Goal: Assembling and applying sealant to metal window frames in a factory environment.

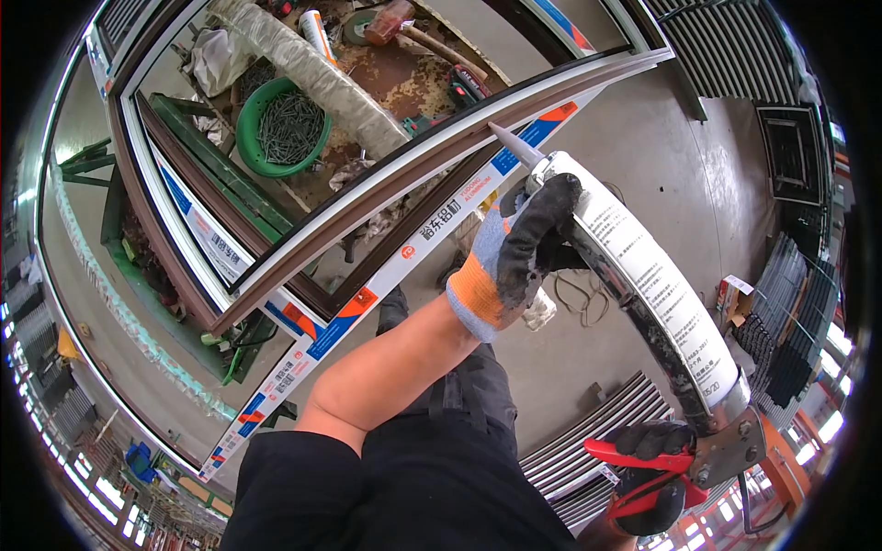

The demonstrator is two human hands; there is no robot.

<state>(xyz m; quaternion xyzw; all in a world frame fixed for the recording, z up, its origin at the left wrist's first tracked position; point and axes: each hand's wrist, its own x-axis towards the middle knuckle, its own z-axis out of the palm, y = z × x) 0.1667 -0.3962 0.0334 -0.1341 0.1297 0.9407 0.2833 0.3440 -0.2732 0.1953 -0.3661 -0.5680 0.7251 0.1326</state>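
A caulking gun [643,344] with a white sealant cartridge [657,280] slants across the right side. Near its front end my left hand [533,239], in a grey, orange and black glove, is closed around the barrel. Lower right, my right hand [648,473], in a black glove, wraps the red handle and trigger [643,455]. The tapered grey nozzle [516,145] points up and left. Its tip is at the brown-and-white window frame [404,174], by the profile's edge; whether it touches I cannot tell.
Beyond the frame is a cluttered workbench with a green bowl [248,124] of screws, a mallet [390,23] and a white tube [317,37]. Blue-and-orange taped profiles [344,317] run below. Stacked metal profiles [597,432] lie on the floor, and a dark panel [792,154] stands at right.
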